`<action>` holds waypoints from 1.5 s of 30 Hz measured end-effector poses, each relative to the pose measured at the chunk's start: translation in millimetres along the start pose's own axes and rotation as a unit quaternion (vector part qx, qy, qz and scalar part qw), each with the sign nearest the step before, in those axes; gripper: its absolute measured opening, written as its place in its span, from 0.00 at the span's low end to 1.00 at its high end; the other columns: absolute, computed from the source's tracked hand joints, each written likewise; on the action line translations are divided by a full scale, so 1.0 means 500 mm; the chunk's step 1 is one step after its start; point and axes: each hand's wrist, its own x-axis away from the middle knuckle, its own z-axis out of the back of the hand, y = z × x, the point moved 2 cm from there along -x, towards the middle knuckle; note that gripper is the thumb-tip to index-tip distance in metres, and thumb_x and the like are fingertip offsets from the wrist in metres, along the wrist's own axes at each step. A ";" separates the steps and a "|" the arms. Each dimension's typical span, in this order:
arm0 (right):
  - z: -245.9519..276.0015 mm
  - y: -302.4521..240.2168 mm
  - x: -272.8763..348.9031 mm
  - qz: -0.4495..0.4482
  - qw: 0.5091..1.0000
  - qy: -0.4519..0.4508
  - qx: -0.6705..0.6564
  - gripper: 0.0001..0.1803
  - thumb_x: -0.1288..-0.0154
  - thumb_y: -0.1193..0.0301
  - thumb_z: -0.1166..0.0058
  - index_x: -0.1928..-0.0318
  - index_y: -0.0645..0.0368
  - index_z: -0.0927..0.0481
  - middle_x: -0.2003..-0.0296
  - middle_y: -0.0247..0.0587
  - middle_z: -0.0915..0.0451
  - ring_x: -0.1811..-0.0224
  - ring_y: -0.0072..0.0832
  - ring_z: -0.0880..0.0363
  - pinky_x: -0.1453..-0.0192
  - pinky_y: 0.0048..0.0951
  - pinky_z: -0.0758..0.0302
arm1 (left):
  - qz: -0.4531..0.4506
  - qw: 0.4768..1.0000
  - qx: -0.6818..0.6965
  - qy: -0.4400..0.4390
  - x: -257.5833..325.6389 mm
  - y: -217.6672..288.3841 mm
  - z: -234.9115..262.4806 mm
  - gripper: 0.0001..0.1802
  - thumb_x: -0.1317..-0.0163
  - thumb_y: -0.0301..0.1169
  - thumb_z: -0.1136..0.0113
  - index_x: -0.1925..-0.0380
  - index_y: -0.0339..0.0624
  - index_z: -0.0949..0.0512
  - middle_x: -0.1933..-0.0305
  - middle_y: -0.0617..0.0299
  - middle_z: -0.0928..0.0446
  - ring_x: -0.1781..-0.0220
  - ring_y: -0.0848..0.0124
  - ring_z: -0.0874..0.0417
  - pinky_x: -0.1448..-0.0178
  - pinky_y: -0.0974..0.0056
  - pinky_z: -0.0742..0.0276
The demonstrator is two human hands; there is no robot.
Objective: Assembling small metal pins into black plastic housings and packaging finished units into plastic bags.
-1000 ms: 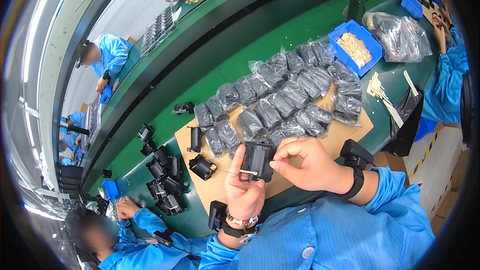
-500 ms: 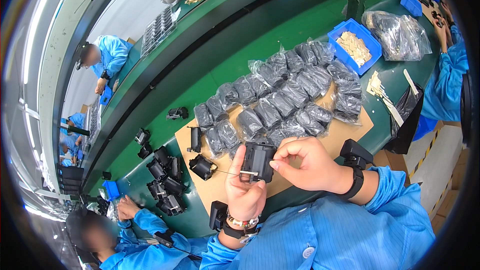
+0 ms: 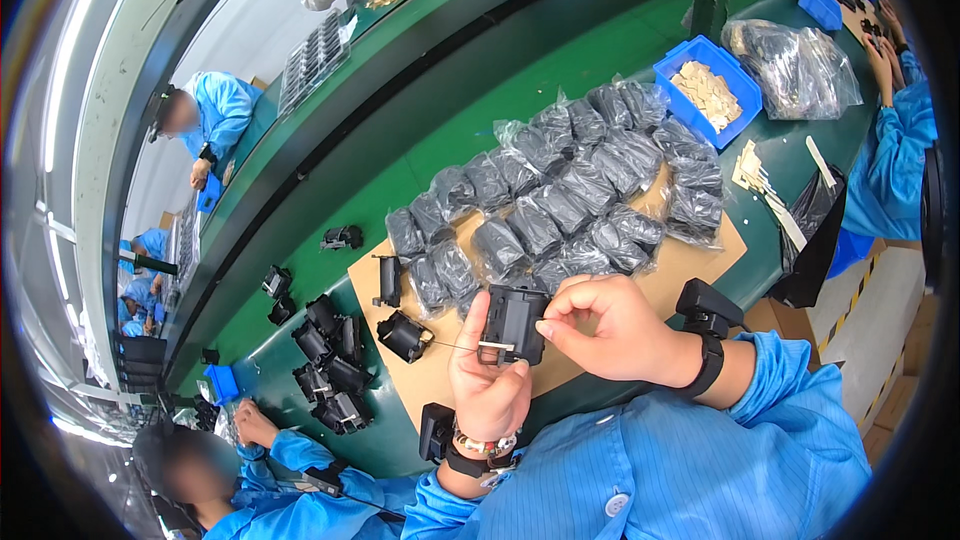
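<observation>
My left hand (image 3: 490, 402) holds up a black plastic housing (image 3: 514, 318) from below, its index finger raised along the left side and the thumb at the bottom edge. A small pale strip lies across the housing's lower edge, and a thin dark wire or rod sticks out leftward from there. My right hand (image 3: 628, 332) is closed, thumb and index finger pinched at the housing's right edge; anything small between those fingertips is hidden. Just left of my hands, another black housing (image 3: 403, 336) lies on the brown cardboard sheet (image 3: 412, 385), with one more (image 3: 387, 280) standing behind it.
Rows of plastic-wrapped black parts (image 3: 560, 202) cover most of the cardboard. Loose black housings (image 3: 335, 360) are heaped to the left. A blue bin (image 3: 745, 90) of pale pieces, a clear bag (image 3: 795, 70) and pale strips (image 3: 775, 195) lie at right. Co-worker (image 3: 275, 480) sits close by on the left.
My hands and the housing are almost unmoved, with only a very slight shift left. The co-worker's hands at lower left have moved a little.
</observation>
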 end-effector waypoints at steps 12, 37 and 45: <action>0.000 -0.012 0.001 0.151 0.953 -0.023 0.261 0.31 0.44 0.56 0.44 0.45 0.65 0.32 0.55 0.53 0.25 0.51 0.49 0.29 0.49 0.41 0.30 | 0.022 0.997 0.069 -0.015 0.000 -0.020 -0.007 0.38 0.49 0.13 0.47 0.36 0.35 0.45 0.39 0.46 0.36 0.36 0.55 0.35 0.34 0.50 0.38; 0.035 -0.054 0.007 0.297 0.868 -0.003 0.399 0.12 0.53 0.72 0.40 0.64 0.59 0.21 0.63 0.38 0.24 0.61 0.36 0.26 0.57 0.35 0.30 | -0.021 0.986 -0.166 0.012 -0.013 -0.017 -0.030 0.28 0.47 0.10 0.45 0.44 0.31 0.38 0.49 0.47 0.25 0.48 0.66 0.22 0.46 0.68 0.24; 0.042 -0.038 0.002 0.208 0.934 -0.020 0.289 0.09 0.54 0.75 0.36 0.69 0.57 0.19 0.74 0.34 0.23 0.72 0.32 0.26 0.64 0.30 0.32 | -0.004 0.970 -0.242 0.032 -0.012 -0.010 -0.040 0.29 0.49 0.10 0.43 0.45 0.31 0.36 0.53 0.48 0.24 0.51 0.67 0.21 0.48 0.68 0.22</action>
